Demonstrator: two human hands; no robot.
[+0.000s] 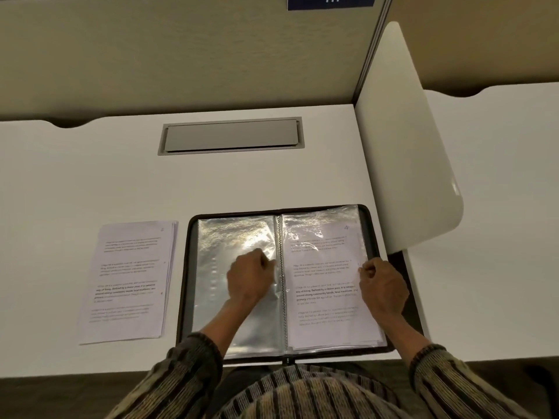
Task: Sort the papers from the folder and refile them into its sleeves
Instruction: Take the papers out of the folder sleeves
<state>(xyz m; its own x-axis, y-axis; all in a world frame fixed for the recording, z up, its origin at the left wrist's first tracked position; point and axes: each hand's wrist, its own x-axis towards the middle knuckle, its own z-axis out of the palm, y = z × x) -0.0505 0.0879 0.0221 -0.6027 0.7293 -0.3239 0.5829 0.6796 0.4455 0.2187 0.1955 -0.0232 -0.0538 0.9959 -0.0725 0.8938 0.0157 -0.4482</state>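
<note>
One open folder [185, 276] lies at the near edge of the desk [90, 176], right of centre. My left hand [249, 276] pinches an empty sleeve [217, 246] by the spine. My right hand [382, 285] pinches the outer edge of the sheet [320, 300] marked 4. I judge the crinkled plastic could snag and crease that sheet. The stack [130, 282] left of it could get misordered.

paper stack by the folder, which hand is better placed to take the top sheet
Left, probably: the left hand holds the left sleeve, nearer the paper stack; the right hand is at the folder's far edge.
</note>
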